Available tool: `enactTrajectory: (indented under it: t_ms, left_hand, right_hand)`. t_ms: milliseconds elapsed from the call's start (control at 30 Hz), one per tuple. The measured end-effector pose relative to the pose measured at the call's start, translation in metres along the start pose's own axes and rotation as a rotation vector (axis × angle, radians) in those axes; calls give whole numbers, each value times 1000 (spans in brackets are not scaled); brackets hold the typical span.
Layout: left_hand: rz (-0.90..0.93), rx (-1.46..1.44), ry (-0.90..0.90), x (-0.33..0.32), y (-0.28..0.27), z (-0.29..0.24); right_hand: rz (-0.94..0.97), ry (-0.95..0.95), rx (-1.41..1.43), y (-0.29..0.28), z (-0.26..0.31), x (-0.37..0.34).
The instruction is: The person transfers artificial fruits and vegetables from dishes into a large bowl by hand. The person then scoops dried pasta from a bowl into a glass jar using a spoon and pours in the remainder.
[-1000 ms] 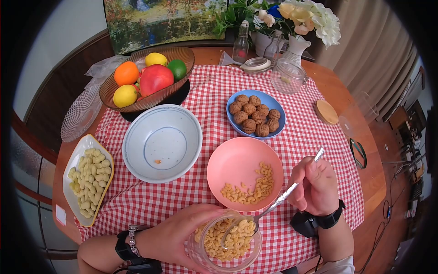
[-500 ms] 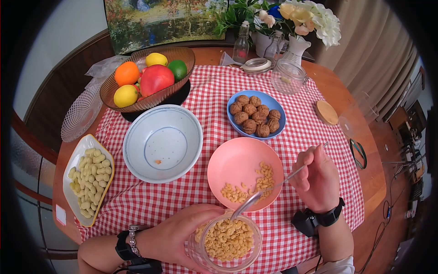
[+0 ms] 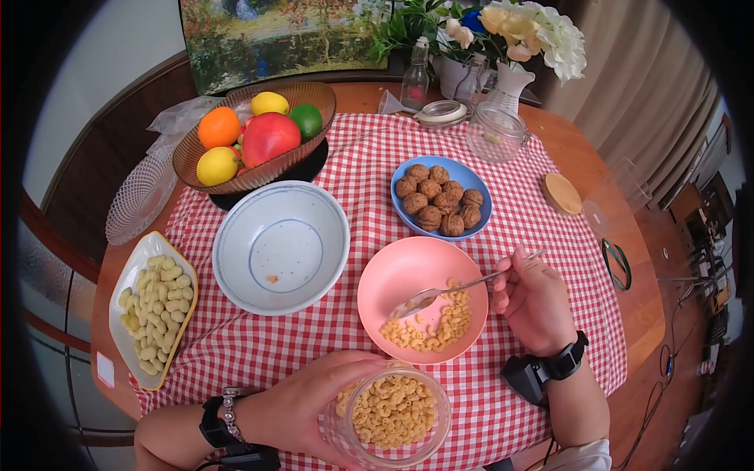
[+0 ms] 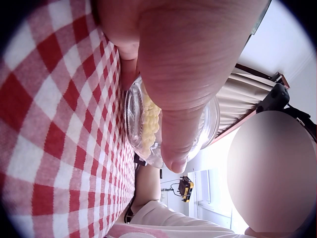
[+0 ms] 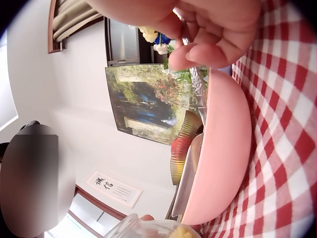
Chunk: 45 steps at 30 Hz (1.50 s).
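My right hand point(image 3: 540, 304) pinches the handle of a metal spoon point(image 3: 416, 303) between thumb and fingers. The spoon's head, with no pasta showing on it, is over the inside of a pink bowl point(image 3: 393, 271), close to some elbow macaroni point(image 3: 452, 320) along its near right side. In the right wrist view the fingers point(image 5: 198, 54) hold the textured handle above the bowl's rim. My left hand point(image 3: 294, 412) grips a clear glass jar point(image 3: 444, 428) from its left side, the thumb and fingers around it. More macaroni point(image 3: 393, 408) fills much of the jar, which stands just in front of the bowl.
A white-blue bowl point(image 3: 330, 271) is left of the pink one, beside a dish of peanuts point(image 3: 157, 306). Behind are a blue plate of walnuts point(image 3: 440, 196), a fruit bowl point(image 3: 188, 169), a lidded jar point(image 3: 495, 133) and a flower vase point(image 3: 514, 82). A wooden lid point(image 3: 561, 192) lies at right.
The spoon, loaded with macaroni over the jar a second ago, was tipped there and left it without pasta. My right hand then brought it back over the pink bowl. My left hand stayed put.
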<state>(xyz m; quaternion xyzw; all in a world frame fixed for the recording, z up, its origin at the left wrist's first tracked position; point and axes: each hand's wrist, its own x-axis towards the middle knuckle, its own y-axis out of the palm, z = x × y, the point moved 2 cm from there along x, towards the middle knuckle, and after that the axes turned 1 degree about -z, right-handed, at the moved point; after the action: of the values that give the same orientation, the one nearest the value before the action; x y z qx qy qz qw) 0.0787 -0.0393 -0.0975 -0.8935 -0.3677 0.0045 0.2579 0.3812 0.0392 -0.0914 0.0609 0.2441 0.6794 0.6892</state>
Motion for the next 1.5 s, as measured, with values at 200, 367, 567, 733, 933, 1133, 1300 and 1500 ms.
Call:
enactTrajectory:
  t_ms: [200, 367, 567, 733, 933, 1133, 1300, 1500]
  left_hand:
    - [-2, 5, 7, 0, 0, 0]
    - [2, 1, 8, 1, 0, 0]
    - [1, 3, 14, 1, 0, 0]
    - [-8, -18, 7, 0, 1, 1]
    - [-12, -15, 11, 0, 1, 2]
    - [-11, -140, -81, 2, 3, 1]
    - [9, -121, -81, -1, 4, 7]
    - [-16, -4, 14, 1, 0, 1]
  right_hand:
    - [-49, 5, -31, -3, -1, 0]
    - [-97, 33, -77, -3, 0, 0]
    - [-76, 45, -42, -4, -1, -1]
    - [-12, -59, 55, -2, 2, -3]
    - [216, -170, 180, 6, 8, -12]
    - [570, -181, 242, 12, 4, -30]
    - [605, -270, 258, 10, 6, -23]
    - [182, -342, 150, -3, 14, -7]
